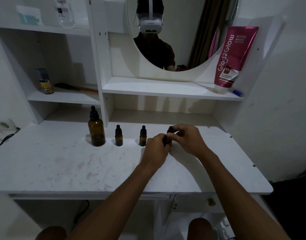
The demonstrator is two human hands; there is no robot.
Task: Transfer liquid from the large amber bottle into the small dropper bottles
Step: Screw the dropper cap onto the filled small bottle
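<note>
1. Left hand and right hand are covering most of a small dropper bottle; its cap seating is staying unreadable.
2. Top edge is cutting off a blurred clear bottle on the upper shelf.
3. Spray can label is showing too small to read.

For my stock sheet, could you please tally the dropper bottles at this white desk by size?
Large amber glass bottle with black dropper cap: 1
Small amber glass dropper bottles, standing free: 2
Small dark bottle, mostly hidden, gripped by left hand and right hand: 1
Total: 4
</note>
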